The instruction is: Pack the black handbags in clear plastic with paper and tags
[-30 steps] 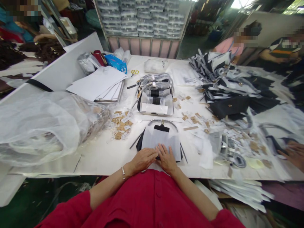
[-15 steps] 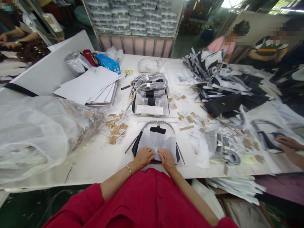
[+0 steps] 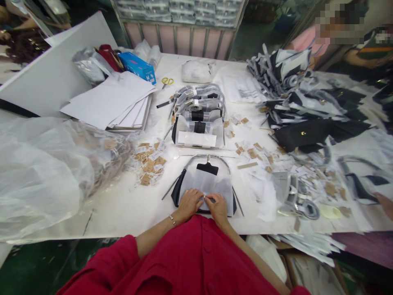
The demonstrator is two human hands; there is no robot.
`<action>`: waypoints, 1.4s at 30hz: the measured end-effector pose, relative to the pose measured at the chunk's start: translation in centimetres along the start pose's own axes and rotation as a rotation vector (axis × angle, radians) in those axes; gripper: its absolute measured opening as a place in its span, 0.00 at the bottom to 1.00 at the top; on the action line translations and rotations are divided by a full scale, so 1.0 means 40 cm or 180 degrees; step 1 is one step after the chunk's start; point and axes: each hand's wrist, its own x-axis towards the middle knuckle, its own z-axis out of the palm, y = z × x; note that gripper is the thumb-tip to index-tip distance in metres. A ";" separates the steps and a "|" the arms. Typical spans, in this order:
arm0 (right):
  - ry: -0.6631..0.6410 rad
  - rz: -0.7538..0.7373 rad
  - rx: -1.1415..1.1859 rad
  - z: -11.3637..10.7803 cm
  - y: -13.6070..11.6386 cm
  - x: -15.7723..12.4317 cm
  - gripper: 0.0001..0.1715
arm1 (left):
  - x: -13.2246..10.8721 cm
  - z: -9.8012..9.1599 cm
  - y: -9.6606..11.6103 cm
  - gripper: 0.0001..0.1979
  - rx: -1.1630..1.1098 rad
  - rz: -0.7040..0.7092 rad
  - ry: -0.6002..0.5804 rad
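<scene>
A black handbag point(image 3: 206, 179) wrapped in white tissue paper lies flat at the near edge of the white table point(image 3: 129, 205), its curved handle pointing away from me. My left hand point(image 3: 189, 203) and my right hand point(image 3: 217, 206) rest side by side on the bag's near edge. The fingers of both hands curl and pinch the white paper at the middle of that edge. A bracelet sits on my left wrist.
Finished wrapped bags point(image 3: 199, 123) are stacked just beyond. Brown tags point(image 3: 150, 164) lie scattered left and right. A big clear plastic bag point(image 3: 46, 172) fills the left, white sheets point(image 3: 113, 102) behind it. Black bags point(image 3: 307, 119) pile up right, where other people work.
My fingers have gone from lying flat on the paper to pinching it at the bag's near edge. The camera has tilted down a little.
</scene>
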 end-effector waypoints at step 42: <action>-0.1104 -0.0467 -0.0579 -0.079 -0.011 0.077 0.12 | 0.059 0.012 -0.069 0.47 0.0520 0.1177 -0.0139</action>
